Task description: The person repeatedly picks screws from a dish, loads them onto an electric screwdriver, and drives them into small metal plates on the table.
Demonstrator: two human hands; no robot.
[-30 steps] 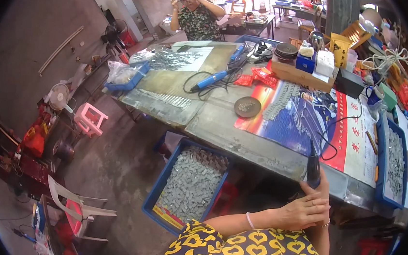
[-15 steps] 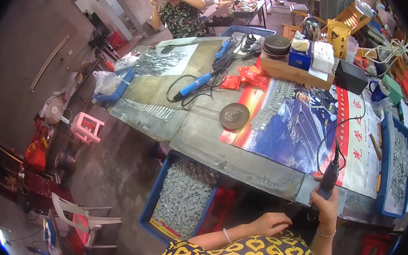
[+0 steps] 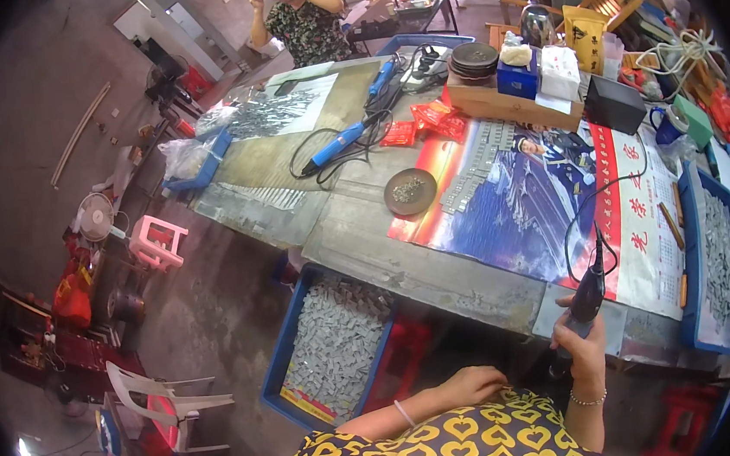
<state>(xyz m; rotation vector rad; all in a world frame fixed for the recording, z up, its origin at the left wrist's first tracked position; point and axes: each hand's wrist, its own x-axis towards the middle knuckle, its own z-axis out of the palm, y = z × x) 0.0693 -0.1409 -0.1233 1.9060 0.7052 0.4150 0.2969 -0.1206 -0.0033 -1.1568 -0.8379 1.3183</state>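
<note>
My right hand [image 3: 579,344] is wrapped round a black corded electric screwdriver [image 3: 590,293], held upright at the table's front edge. Its cord leaves the top and loops over the poster; the lower end is partly hidden by my hand. My left hand [image 3: 472,385] lies against the yellow-and-black patterned cloth on my lap, fingers loosely stretched, with nothing visible in it. Left of my lap, a blue crate [image 3: 273,382] holds many small grey metal pieces. On the table a poster [image 3: 504,233] bears rows of small grey pieces [image 3: 483,170].
A brown dish [image 3: 411,209] of tiny parts sits near a blue corded tool [image 3: 336,146] and red packets [image 3: 438,117]. A blue tray [image 3: 694,321] with grey pieces stands at right. Across the table stands another person [image 3: 306,25]; a white chair [image 3: 167,393] is at left.
The view has shifted slightly, so the table sits a little higher and further left. My right hand still grips the screwdriver; my left hand has drawn back a little on my lap.
</note>
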